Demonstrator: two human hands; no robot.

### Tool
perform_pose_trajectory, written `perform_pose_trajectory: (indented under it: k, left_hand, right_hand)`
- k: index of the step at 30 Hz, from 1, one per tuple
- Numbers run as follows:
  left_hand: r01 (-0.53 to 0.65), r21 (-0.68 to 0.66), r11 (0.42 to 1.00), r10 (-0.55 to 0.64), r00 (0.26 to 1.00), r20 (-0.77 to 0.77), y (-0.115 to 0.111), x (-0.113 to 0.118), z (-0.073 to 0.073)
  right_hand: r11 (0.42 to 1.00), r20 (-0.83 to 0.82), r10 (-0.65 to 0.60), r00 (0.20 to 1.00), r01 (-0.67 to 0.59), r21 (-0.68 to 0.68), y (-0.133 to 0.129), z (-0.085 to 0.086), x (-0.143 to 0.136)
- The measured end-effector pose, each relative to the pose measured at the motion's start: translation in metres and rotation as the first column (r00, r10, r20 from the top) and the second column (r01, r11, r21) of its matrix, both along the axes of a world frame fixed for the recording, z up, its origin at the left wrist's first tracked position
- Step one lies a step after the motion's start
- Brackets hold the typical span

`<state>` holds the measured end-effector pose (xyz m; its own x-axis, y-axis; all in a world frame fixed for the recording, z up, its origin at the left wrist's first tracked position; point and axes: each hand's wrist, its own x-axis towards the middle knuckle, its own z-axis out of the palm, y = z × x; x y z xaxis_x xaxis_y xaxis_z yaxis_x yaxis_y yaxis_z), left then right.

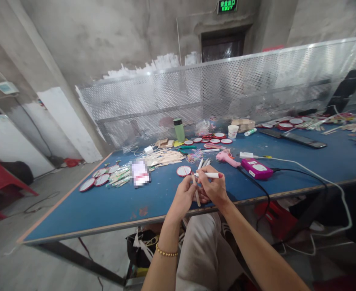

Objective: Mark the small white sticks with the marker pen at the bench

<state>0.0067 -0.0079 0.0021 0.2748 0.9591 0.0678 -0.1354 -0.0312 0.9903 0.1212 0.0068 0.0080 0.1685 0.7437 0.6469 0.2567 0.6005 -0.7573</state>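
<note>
My left hand point(186, 195) is closed on a flat wooden stick point(198, 196) near the table's front edge. In my right hand point(213, 187) is a white marker pen point(210, 175) with a red end, its other end by the top of the stick. Just beyond my hands lies a round white disc with a red rim point(184, 171). More white pens point(204, 163) lie right behind my fingers. Small coloured bands point(194, 156) are heaped farther back. To the right lies a pink glue gun point(227, 157).
A purple box point(257, 168) with cables sits at the right. Wooden sticks point(166, 157) lie spread left of centre, near red-rimmed discs point(101, 180). A green bottle point(179, 130) and a paper cup point(232, 131) stand before the perforated metal screen point(166, 91). Phones point(304, 140) lie farther right.
</note>
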Motion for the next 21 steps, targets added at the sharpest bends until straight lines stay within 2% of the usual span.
perform_pose_trajectory:
  k: [15,21]
  left_hand:
    - [0.000,0.012,1.000,0.000,1.000,-0.020,-0.0024,0.0005,0.0036]
    - [0.012,-0.001,1.000,-0.012,1.000,0.024,-0.0030,0.0010,0.0037]
  right_hand:
    - [1.000,0.021,0.007,1.000,-0.007,-0.008,0.0049,-0.0046,-0.0005]
    - [0.999,0.002,-0.006,1.000,0.006,0.050,0.0027,-0.0013,0.0009]
